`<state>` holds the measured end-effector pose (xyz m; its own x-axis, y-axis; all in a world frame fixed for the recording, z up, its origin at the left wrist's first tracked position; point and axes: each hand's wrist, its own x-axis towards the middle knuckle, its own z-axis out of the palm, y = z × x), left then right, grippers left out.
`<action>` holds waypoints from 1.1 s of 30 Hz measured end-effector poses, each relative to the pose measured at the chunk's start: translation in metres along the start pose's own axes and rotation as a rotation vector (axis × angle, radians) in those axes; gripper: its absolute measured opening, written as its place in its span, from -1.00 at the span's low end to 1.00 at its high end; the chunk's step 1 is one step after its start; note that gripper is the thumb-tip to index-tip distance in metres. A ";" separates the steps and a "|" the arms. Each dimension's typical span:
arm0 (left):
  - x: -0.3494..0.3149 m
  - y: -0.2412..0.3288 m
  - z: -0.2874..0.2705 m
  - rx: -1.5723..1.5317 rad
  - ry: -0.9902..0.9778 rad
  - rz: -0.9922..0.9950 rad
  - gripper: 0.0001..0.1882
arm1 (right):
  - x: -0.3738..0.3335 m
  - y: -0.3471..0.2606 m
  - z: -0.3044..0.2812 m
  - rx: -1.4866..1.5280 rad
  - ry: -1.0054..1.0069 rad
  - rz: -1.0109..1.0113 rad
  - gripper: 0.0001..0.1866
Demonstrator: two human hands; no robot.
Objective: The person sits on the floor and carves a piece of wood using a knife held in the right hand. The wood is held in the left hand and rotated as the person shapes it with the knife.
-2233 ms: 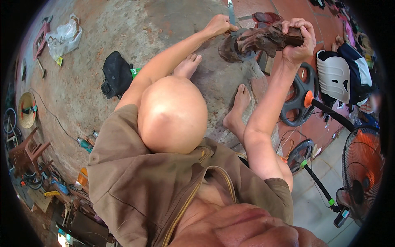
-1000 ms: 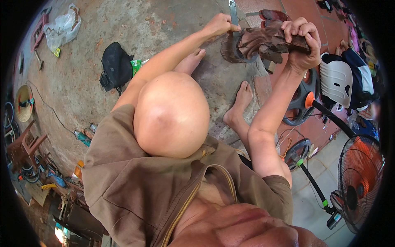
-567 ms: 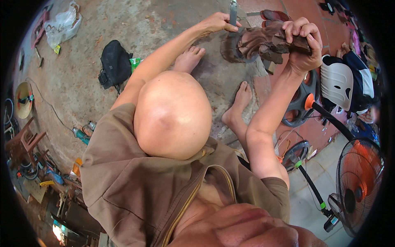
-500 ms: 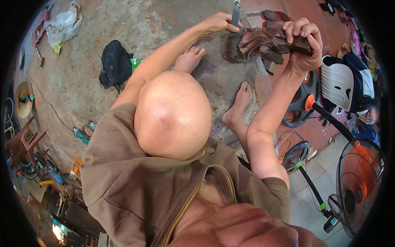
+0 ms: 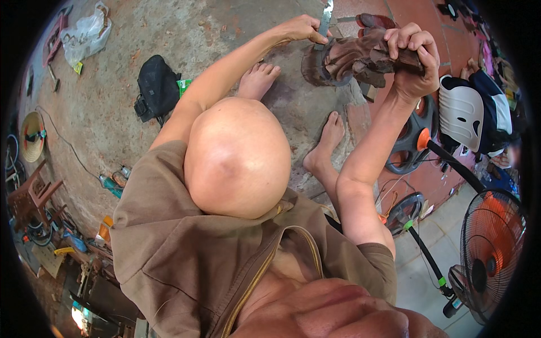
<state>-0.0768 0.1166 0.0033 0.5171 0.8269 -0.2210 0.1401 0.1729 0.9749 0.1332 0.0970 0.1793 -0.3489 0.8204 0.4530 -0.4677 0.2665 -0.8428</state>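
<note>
My right hand (image 5: 416,56) is closed around one end of a dark brown carved piece (image 5: 360,56), which looks like wood with deep folds and ridges. The other end of the carving, broader and rounded, is farther left, close to the ground between and beyond my feet. My left hand (image 5: 307,29) is closed on a flat metal strip (image 5: 326,18), whose shiny upper part sticks up past the fingers. Its lower end meets or passes beside the carving's broad end; I cannot tell which. A dark reddish rounded piece (image 5: 375,22) is just beyond the carving.
My bare feet (image 5: 329,138) stand around the work. On the left lie a black bag (image 5: 158,87), a clear plastic bag (image 5: 87,36) and a straw hat (image 5: 34,135). At the right are a fan (image 5: 490,253), a dark wheel-like base (image 5: 414,138) and a white mask-like shell (image 5: 462,112).
My right hand and its end of the carving have shifted slightly left. The metal strip leans a little more to the right and catches more light. Both hands keep their hold.
</note>
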 end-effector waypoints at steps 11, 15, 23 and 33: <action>0.027 0.003 0.000 0.038 0.101 -0.003 -0.70 | -0.002 0.001 0.004 -0.032 0.010 0.003 -0.77; 0.025 0.007 0.002 -0.020 0.134 -0.012 -0.70 | -0.003 0.001 0.008 -0.051 0.016 0.004 -0.77; 0.007 -0.003 0.005 -0.081 0.125 0.063 -0.72 | -0.003 0.000 0.009 -0.040 0.023 0.002 -0.78; 0.027 -0.006 0.009 -0.168 0.257 -0.009 -0.70 | -0.004 0.003 0.016 -0.044 -0.001 -0.009 -0.78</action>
<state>-0.0561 0.1329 -0.0087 0.2831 0.9295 -0.2362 -0.0091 0.2489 0.9685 0.1204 0.0867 0.1799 -0.3455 0.8173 0.4612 -0.4345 0.2963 -0.8505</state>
